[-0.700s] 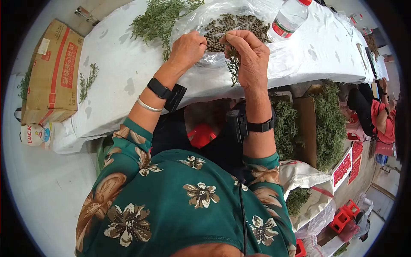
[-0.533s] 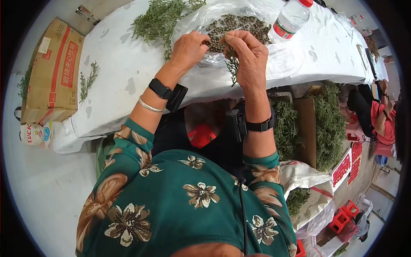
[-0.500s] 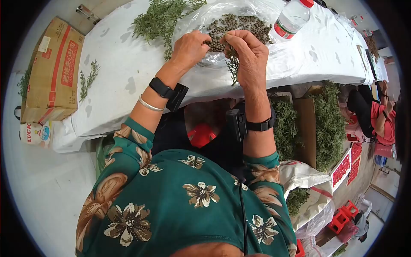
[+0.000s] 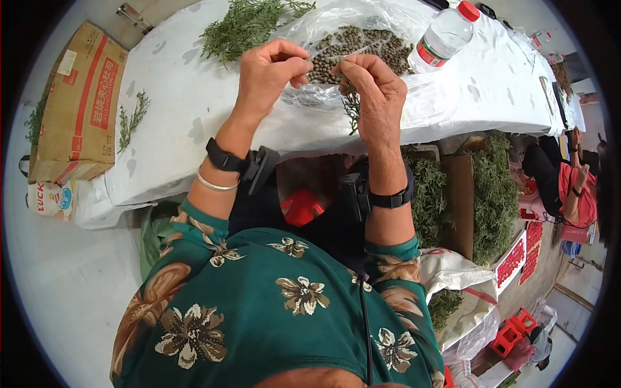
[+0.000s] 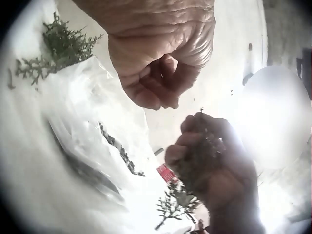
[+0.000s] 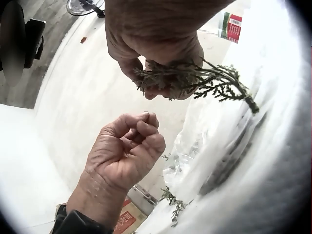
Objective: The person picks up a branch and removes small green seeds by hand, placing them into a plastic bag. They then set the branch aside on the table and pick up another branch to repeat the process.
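Note:
My right hand [image 4: 346, 71] pinches a small green cypress sprig [image 4: 352, 108], which hangs down over the table edge. In the right wrist view the sprig [image 6: 207, 80] sticks out sideways from the right hand [image 6: 156, 83]. My left hand [image 4: 299, 68] hovers a little to the left of it, fingers curled with thumb against forefinger; I see nothing between them. In the left wrist view that left hand [image 5: 161, 92] is a loose fist above the right hand [image 5: 195, 141]. Both hands are over a clear plastic bag [image 4: 388, 16] holding several small brownish-green berries [image 4: 362, 39].
On the white-covered table [image 4: 187, 97] lie a heap of green sprigs [image 4: 246, 22], a lone sprig [image 4: 132, 119] and a water bottle [image 4: 446, 32]. A cardboard box [image 4: 77, 103] sits at the left end. Boxes of greenery [image 4: 495, 194] stand under the table; another person [image 4: 572, 191] sits at right.
My left hand has drawn back from the sprig, leaving a small gap, and its forearm has swung left. The right hand still holds the sprig in the same place.

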